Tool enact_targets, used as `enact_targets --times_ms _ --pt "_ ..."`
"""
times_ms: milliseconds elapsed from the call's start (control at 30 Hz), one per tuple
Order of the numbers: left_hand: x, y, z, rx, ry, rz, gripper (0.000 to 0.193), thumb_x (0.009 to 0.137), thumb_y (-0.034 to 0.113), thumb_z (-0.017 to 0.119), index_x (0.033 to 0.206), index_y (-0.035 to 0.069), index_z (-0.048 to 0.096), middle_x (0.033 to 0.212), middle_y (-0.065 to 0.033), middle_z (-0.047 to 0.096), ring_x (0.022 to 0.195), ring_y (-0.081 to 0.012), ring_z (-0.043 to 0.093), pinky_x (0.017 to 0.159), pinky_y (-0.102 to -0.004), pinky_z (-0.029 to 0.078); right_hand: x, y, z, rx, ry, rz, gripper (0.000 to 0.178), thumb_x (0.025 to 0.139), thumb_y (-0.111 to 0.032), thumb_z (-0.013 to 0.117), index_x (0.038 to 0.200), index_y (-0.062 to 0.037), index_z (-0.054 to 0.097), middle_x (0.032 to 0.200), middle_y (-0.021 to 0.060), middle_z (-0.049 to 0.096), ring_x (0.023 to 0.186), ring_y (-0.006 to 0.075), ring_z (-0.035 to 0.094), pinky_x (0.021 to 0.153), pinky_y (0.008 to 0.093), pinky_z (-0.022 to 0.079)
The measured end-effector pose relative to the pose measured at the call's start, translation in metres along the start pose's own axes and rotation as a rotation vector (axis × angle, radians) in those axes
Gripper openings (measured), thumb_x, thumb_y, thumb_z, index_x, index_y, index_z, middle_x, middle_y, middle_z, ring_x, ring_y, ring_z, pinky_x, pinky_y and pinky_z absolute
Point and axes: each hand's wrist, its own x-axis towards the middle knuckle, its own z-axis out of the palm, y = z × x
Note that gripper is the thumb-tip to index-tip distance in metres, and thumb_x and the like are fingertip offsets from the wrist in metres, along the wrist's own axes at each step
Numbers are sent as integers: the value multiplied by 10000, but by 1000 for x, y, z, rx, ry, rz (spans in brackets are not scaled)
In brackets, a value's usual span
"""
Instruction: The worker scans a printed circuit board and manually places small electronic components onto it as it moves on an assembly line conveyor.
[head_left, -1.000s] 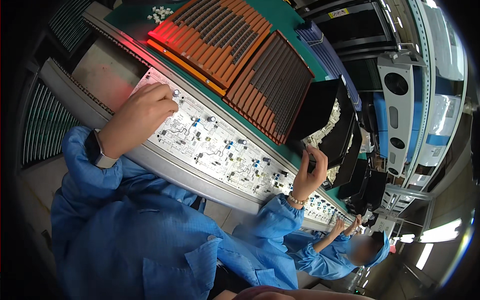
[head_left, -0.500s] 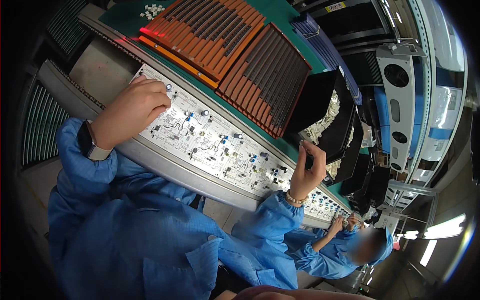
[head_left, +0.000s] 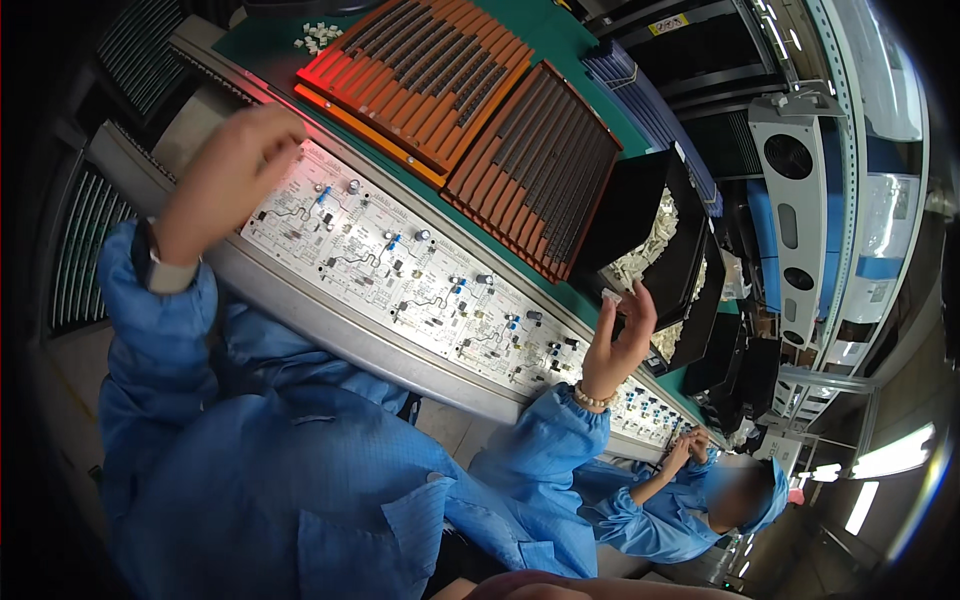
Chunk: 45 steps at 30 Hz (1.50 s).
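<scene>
A row of white circuit boards [head_left: 385,265] with blue, black and silver-topped components lies on a metal rail conveyor in front of me. My left hand [head_left: 235,165] is raised over the left end of the boards, lit red near its fingertips. Motion smears its bent fingers, so any held part cannot be made out. My right hand [head_left: 625,340] is above the rail's far side, next to a black bin [head_left: 625,215] of pale small parts. Thumb and fingertips pinch a small white connector-like piece [head_left: 610,297].
Two orange-brown slotted racks [head_left: 415,75] holding dark strips stand on the green mat [head_left: 560,50] behind the rail. Loose white pieces [head_left: 317,38] lie at the far left. A co-worker [head_left: 690,500] in blue works farther right. A white fan unit [head_left: 790,215] hangs at right.
My left hand has lifted off the boards and moved left and upward. My right hand has stayed near the bin, turning slightly so the white piece shows. The boards appear shifted slightly.
</scene>
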Motion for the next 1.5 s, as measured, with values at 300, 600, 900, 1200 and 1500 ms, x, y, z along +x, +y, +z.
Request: enact_targets --times_ms 300,600,900,1200,1500 --pt "67 -152 0 112 299 -23 158 928 114 652 1040 5 637 908 -99 674 846 -197 659 795 -314 515 10 -85 -26 -81 -329 -96 173 813 108 698 959 18 678 935 122 672 870 217 667 779 305 515" --pt "78 -193 26 -21 359 74 317 941 222 673 1164 2 619 1089 -150 693 998 -298 669 868 -376 509 -20 -165 73 334 -690 -44 243 778 94 731 995 -13 709 962 123 686 907 256 683 789 324 543" --pt "62 -184 25 127 305 11 298 939 181 636 1176 4 599 1077 -217 656 990 -405 622 851 -418 512 -29 -178 128 160 -719 -165 161 790 -60 750 947 -39 720 875 127 690 836 307 646 746 385 515" --pt "69 -146 6 16 197 -86 201 900 158 636 1067 61 690 1205 -198 622 1087 -346 608 865 -357 496 -31 -190 129 -1 -640 -257 121 752 -57 770 860 -60 716 759 94 644 729 284 603 663 382 457" --pt "44 -150 -11 -351 244 -149 211 950 110 639 1123 -12 647 895 -59 688 705 -111 627 675 -260 516 -30 -188 120 -110 -692 -323 167 778 -111 768 939 -88 724 815 65 660 782 250 605 774 367 420"
